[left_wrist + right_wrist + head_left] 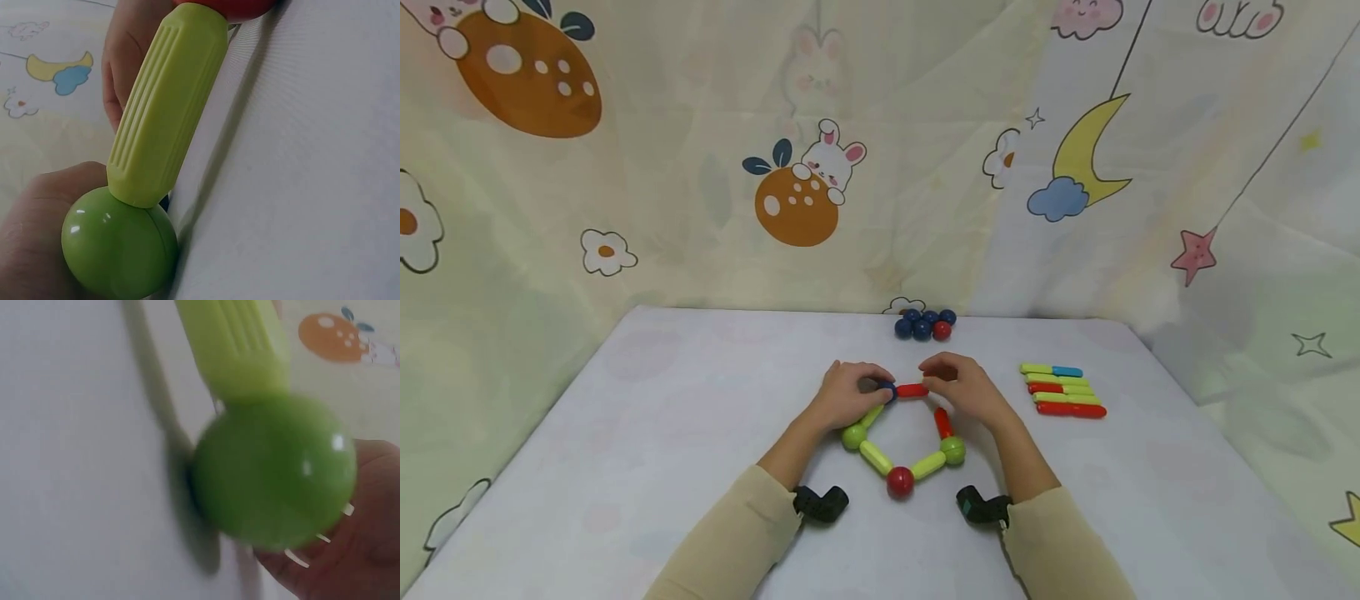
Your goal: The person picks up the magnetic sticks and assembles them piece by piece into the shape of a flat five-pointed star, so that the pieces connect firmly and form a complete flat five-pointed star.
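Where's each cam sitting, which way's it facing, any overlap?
Head: on the head, facing forward and down at the table; left hand, right hand, sleeves show.
Left wrist: on that wrist, facing the left green ball, a lime stick; both hands partly show.
Right wrist: on that wrist, facing the right green ball, another lime stick; right hand partly shows.
Shared: head and left wrist both show the left green ball and yellow moon.

Blue ball (892, 389) partly hidden by the left fingers (867, 372), red ball (247, 7) cropped by the left wrist view's top edge

Coloured balls (900, 482) and rods (929, 464) on white table (715, 375)
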A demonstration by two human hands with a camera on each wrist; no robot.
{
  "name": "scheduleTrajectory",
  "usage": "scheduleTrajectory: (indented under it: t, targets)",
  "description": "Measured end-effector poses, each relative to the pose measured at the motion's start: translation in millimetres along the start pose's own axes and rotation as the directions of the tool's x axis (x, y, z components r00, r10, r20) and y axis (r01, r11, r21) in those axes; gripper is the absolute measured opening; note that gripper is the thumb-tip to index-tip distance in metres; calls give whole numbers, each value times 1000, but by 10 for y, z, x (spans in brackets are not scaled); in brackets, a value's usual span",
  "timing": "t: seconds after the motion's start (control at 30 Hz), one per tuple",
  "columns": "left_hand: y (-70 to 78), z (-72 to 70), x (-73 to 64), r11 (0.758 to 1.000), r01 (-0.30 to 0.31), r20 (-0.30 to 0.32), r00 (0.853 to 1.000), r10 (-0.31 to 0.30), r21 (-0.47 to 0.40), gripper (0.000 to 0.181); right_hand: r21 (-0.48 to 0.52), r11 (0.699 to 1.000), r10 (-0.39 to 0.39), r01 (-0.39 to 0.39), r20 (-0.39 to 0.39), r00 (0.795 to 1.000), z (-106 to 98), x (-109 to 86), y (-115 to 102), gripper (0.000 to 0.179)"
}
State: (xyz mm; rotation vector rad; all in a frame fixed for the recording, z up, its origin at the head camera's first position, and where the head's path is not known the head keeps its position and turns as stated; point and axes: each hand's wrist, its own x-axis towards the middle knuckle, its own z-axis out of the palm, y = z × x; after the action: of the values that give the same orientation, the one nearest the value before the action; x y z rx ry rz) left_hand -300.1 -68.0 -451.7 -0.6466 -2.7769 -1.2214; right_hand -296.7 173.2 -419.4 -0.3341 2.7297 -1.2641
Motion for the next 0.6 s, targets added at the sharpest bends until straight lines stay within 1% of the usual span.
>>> scheduleTrajectory:
  t: [0.1,0.23,0.37,0.47,0.6]
  targets:
    - [-16,13,5,1000,3,-10,1000,-3,-9,22,58,997,50,-47,-55,997,-93,18,108,33]
    - [-38,29,10,1000,9,-21,1000,-10,-21,21,114,988,117,-105,-100,988,-166,63,251,37]
    - [-27,33,7,999,21,-25,999,-22,-35,22,132,983,140,-124,-124,982,-207,108,309,39]
    - [-23,37,-2,999,23,-30,999,-24,-44,22,140,981,154,-136,-125,980,-226,148,333,42]
    - [-44,44,-13,998,28,-34,999,-30,-56,22,139,980,158,-144,-93,983,-251,220,362,50]
